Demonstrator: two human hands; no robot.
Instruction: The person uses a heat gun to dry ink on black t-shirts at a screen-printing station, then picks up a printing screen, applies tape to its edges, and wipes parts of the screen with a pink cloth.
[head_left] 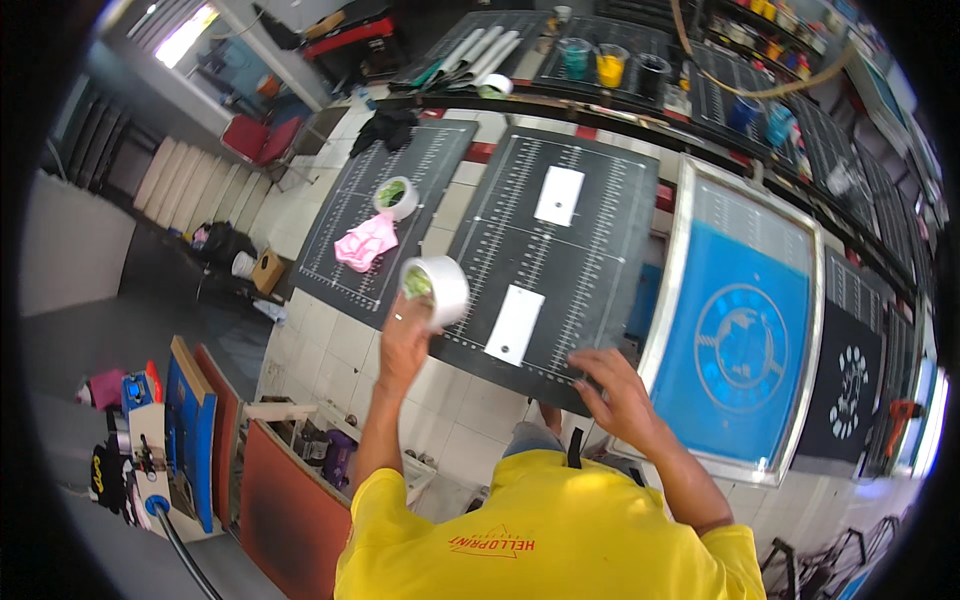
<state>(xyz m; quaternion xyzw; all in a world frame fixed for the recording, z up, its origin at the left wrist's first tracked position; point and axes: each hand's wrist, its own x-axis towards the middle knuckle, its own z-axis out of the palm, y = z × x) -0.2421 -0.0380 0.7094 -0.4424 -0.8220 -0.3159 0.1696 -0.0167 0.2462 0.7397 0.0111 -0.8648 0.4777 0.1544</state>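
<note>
My left hand grips a wide white roll of tape, held up over the left edge of a black board marked with white ruled lines. Its fingers go into the roll's core, where something green shows. My right hand is at the board's near right corner, fingers spread and holding nothing; whether the fingertips touch the board I cannot tell. Two white rectangular cards, each with a small dark dot, lie on this board: a far card and a near card.
A second ruled board on the left bears another tape roll, a crumpled pink cloth and a black cloth. To the right is a blue printing screen in a metal frame. Plastic cups, including a yellow cup, stand behind.
</note>
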